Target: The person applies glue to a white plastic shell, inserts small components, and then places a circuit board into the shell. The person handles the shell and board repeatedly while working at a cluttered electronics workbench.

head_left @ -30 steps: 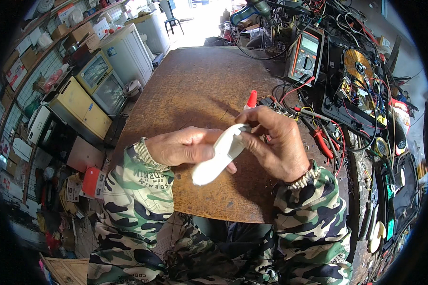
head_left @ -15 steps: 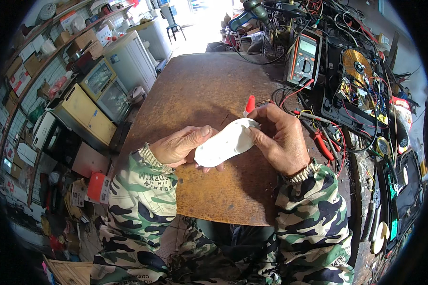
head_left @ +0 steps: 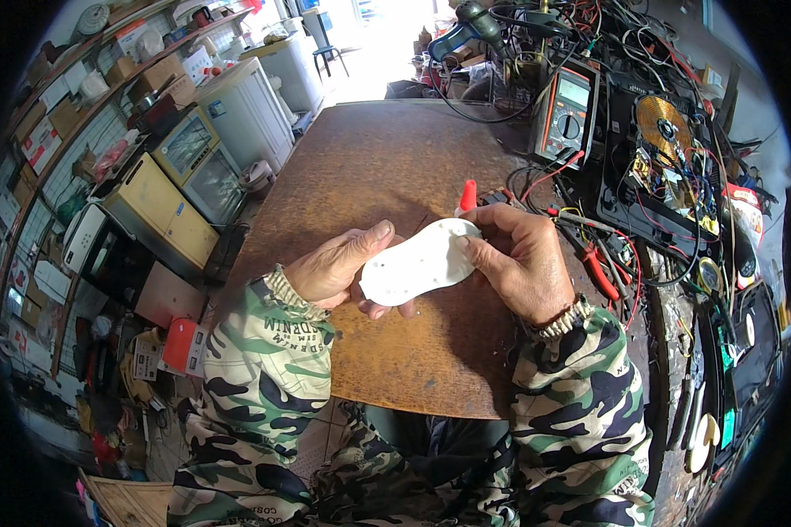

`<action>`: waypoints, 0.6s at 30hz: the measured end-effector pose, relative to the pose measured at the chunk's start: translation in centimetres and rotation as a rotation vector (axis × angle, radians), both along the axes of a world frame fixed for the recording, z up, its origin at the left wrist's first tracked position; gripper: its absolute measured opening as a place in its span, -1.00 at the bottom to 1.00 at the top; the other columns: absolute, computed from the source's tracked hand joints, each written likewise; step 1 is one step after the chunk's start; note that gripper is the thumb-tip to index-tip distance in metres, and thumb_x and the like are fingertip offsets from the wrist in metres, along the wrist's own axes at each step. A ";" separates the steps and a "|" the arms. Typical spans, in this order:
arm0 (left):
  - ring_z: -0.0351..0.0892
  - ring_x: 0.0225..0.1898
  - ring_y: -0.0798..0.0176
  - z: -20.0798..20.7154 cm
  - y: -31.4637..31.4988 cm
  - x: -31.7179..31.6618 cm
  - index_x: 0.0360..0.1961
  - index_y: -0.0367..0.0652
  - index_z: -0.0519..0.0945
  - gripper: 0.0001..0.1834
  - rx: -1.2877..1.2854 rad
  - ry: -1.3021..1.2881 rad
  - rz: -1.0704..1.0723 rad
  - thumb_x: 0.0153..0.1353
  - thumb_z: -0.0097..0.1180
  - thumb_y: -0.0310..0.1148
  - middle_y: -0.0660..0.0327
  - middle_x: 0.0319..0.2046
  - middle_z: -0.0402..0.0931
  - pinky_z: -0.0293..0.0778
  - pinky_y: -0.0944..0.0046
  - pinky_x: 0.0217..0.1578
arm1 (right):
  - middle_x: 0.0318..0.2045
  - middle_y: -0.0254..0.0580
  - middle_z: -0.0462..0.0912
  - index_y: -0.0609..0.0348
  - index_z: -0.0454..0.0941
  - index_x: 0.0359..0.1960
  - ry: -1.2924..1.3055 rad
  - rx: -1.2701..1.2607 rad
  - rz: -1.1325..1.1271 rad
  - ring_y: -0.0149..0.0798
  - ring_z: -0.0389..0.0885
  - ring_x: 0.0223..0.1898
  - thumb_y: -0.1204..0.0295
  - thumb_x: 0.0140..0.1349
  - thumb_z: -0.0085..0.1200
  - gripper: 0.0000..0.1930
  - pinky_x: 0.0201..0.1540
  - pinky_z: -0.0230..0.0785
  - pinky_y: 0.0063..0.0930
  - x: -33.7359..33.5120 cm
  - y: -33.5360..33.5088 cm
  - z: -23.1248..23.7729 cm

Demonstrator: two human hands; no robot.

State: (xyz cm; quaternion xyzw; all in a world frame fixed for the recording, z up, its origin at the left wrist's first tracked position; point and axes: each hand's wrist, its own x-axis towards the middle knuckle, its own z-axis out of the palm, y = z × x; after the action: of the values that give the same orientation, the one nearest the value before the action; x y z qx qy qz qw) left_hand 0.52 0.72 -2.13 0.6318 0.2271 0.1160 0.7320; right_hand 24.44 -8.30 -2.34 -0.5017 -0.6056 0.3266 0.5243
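Here, the right hand (head_left: 527,265) pinches the right end of a white, waisted piece (head_left: 420,263) between thumb and fingers, above the near part of the brown table (head_left: 378,154). The left hand (head_left: 341,269) is spread loosely at the piece's left end, thumb raised, fingertips showing past the near edge. A red-capped bottle (head_left: 468,197) stands just beyond the right hand; a multimeter (head_left: 567,116) is farther right.

camouflage sleeves (head_left: 580,400) — green, black, ribbed cuffs (head_left: 565,320)
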 end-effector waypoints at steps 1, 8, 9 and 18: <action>0.58 -0.56 0.29 0.1 -0.1 0.1 0.18 -0.31 0.39 -0.22 -0.005 -0.001 0.000 0.43 -0.37 0.27 -0.07 -0.37 0.66 0.49 0.33 -0.54 | -0.36 -0.08 0.71 0.47 0.58 -0.13 0.002 -0.007 0.004 -0.38 0.67 -0.34 0.61 0.17 0.14 -0.77 -0.28 0.53 -0.47 0.0 -0.1 0.1; 0.60 -0.51 0.32 0.1 0.0 0.1 0.16 -0.35 0.40 -0.19 -0.019 -0.021 0.027 0.42 -0.36 0.28 0.00 -0.36 0.66 0.46 0.41 -0.59 | -0.40 -0.10 0.70 0.48 0.58 -0.14 0.001 -0.014 0.002 -0.43 0.64 -0.37 0.62 0.18 0.13 -0.78 -0.31 0.51 -0.51 -0.1 -0.1 0.1; 0.61 -0.50 0.32 -0.2 0.0 0.4 0.16 -0.34 0.40 -0.19 -0.015 -0.036 0.049 0.42 -0.37 0.28 0.03 -0.36 0.65 0.45 0.42 -0.60 | -0.41 -0.12 0.69 0.48 0.57 -0.15 0.018 -0.004 -0.001 -0.44 0.64 -0.37 0.61 0.18 0.13 -0.78 -0.31 0.50 -0.51 -0.1 -0.2 -0.1; 0.51 -0.52 0.45 0.4 -0.1 -0.5 0.12 -0.25 0.48 -0.23 0.011 -0.167 0.314 0.43 -0.39 0.28 0.19 -0.42 0.60 0.30 0.49 -0.64 | -0.42 -0.18 0.67 0.39 0.51 -0.17 0.049 -0.055 0.094 -0.46 0.61 -0.38 0.55 0.22 0.21 -0.80 -0.34 0.46 -0.53 -0.9 0.0 -0.4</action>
State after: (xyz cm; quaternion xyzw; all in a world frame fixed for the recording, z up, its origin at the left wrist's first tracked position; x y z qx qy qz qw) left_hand 0.06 0.62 -1.73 0.5807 0.2608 0.2824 0.7176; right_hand 23.50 -8.25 -2.75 -0.4789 -0.6063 0.3795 0.5089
